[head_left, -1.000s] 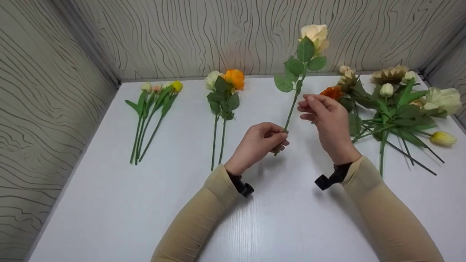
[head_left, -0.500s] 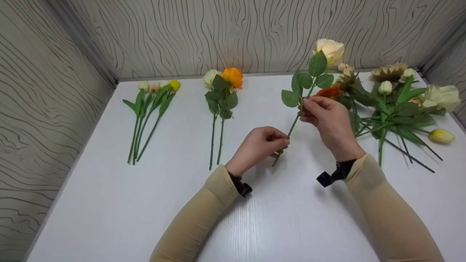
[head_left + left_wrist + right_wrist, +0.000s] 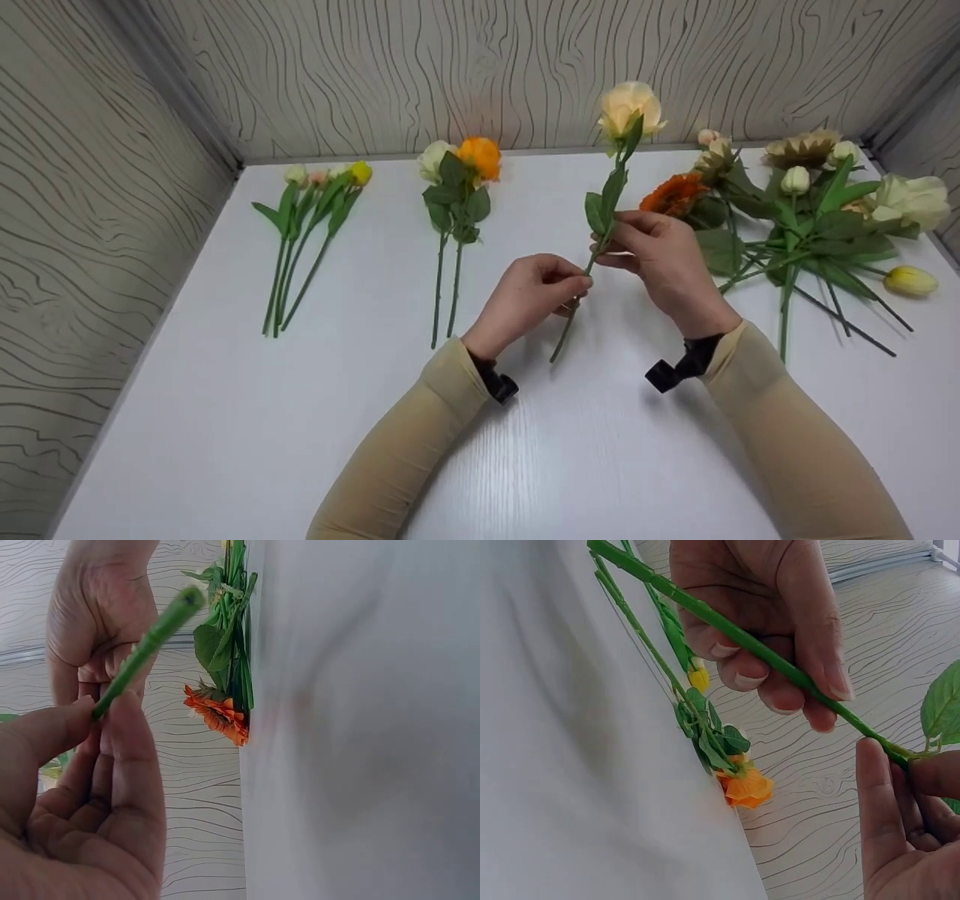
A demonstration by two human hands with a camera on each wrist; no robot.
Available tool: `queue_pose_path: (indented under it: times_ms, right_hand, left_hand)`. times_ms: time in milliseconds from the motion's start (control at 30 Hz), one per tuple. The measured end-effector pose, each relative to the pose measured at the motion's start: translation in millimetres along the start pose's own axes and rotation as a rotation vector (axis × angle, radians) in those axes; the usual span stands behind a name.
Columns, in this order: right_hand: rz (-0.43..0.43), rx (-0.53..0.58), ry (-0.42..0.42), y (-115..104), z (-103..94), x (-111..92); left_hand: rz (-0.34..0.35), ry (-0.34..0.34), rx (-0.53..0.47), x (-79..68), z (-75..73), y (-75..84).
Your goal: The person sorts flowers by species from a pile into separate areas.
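A cream rose (image 3: 630,111) with green leaves is held above the table, its bloom up and its stem slanting down to the left. My left hand (image 3: 529,300) pinches the lower stem between thumb and fingers, and the cut end pokes out below. Higher up, just under the leaves, my right hand (image 3: 667,266) pinches the same stem. In the right wrist view the green stem (image 3: 735,634) runs from one hand to the other. The left wrist view shows the stem's end (image 3: 187,604) close to the camera; the bloom is mostly hidden there.
Several tulips (image 3: 300,225) lie at the left of the white table (image 3: 225,435). Two roses, one white and one orange (image 3: 478,157), lie side by side in the middle. A mixed heap of flowers (image 3: 825,232) spreads at the right, with an orange gerbera-like bloom (image 3: 673,195) near my right hand.
My right hand came to the stem and took hold of it. The rose turned, and its bloom first swung right, then back left. The flowers on the table stayed put.
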State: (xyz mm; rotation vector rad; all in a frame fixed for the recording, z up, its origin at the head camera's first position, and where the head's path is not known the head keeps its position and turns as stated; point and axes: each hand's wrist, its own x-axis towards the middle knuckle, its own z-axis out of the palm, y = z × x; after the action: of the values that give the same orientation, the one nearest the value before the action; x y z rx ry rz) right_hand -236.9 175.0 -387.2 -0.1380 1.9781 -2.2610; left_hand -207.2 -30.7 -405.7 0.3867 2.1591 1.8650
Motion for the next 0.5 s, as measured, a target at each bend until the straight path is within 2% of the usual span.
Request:
queue_pose_path:
  times_ms: [233,500]
  right_hand:
    - [0.014,-0.057,-0.009,2.6,2.7,0.6]
    - [0.02,-0.103,-0.049,6.8,6.1,0.8]
  left_hand:
    - [-0.017,0.018,-0.01,-0.1,-1.7,-0.8]
    - [-0.013,0.023,0.04,-0.5,-4.5,1.7]
